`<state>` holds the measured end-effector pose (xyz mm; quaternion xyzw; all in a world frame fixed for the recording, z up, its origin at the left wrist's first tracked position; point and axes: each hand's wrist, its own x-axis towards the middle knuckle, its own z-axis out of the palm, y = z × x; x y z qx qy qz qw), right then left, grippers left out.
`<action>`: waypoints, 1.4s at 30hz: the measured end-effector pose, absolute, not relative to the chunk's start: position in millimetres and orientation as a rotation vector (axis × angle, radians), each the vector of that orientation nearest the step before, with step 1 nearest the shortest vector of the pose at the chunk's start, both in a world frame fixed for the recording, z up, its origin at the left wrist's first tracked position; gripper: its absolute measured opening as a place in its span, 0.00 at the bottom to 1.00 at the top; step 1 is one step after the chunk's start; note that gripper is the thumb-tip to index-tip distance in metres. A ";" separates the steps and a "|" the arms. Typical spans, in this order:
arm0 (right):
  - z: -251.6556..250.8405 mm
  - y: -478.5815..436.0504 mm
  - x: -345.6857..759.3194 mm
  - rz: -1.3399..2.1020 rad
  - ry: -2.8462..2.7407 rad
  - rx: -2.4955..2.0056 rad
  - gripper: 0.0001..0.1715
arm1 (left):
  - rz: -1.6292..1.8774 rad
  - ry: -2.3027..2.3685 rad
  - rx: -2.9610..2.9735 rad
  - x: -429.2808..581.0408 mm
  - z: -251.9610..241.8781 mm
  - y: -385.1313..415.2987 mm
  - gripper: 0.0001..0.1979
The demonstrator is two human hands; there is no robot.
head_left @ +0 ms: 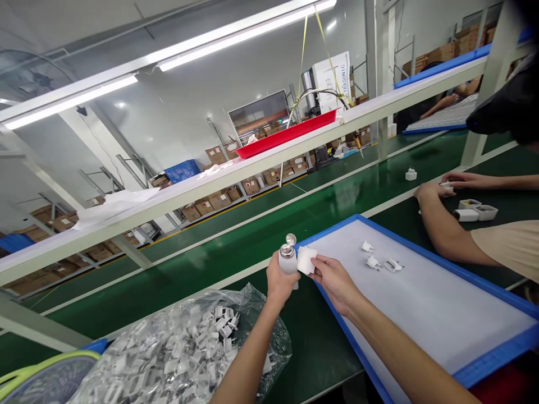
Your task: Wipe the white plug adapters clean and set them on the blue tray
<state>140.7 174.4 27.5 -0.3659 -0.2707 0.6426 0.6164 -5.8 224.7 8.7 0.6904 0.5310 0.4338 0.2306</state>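
My left hand (280, 286) is wrapped round a white dispenser bottle (288, 262) with a metal top, its round lid flipped up. Pinched between the fingers of my right hand (334, 280) is a white square wipe (306, 261), close beside the bottle. Under my right forearm lies a blue-rimmed tray (421, 314) with a white base. A few white plug pieces with pins (373, 262) rest on it. Left of my left forearm, a clear plastic bag (181, 342) holds many small white plug housings.
A co-worker's hands (442, 188) handle a white piece at the right, near several white parts (475, 210). One white plug (411, 174) stands on the green belt (252, 235). A red tray (290, 134) sits on the overhead shelf. A yellow-green rimmed object (37, 370) lies at lower left.
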 end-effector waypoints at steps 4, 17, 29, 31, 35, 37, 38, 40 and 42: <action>21.9 189.9 131.5 1.466 -0.677 -0.899 0.18 | 1.274 1.481 1.751 0.1 -19.1 224.6 0.27; 10.4 203.8 141.3 1.340 -0.755 -1.038 0.18 | 1.080 1.518 2.463 -15.0 -1.0 193.2 0.43; 4.8 208.2 142.8 1.208 -0.916 -1.023 0.18 | 1.087 1.549 2.421 -10.5 -4.9 190.3 0.46; 4.5 208.8 143.0 1.205 -0.929 -1.022 0.18 | 1.097 1.554 2.422 -10.8 -4.8 190.3 0.46; 4.1 208.5 142.7 1.209 -0.935 -1.021 0.18 | 1.094 1.513 2.413 -11.9 -2.6 188.5 0.46; 3.7 208.1 142.8 1.214 -0.928 -1.028 0.18 | 1.180 1.516 2.332 -11.8 -2.3 188.0 0.44; 3.5 208.0 142.9 1.218 -0.922 -1.033 0.18 | 1.249 1.533 2.251 -11.5 -3.1 189.0 0.43; 3.1 208.3 142.8 1.231 -0.906 -1.041 0.18 | 1.333 1.576 2.026 -10.2 -7.1 194.5 0.45; 2.9 209.4 142.0 1.247 -0.886 -1.047 0.18 | 1.288 1.596 1.854 -8.2 -13.5 204.9 0.52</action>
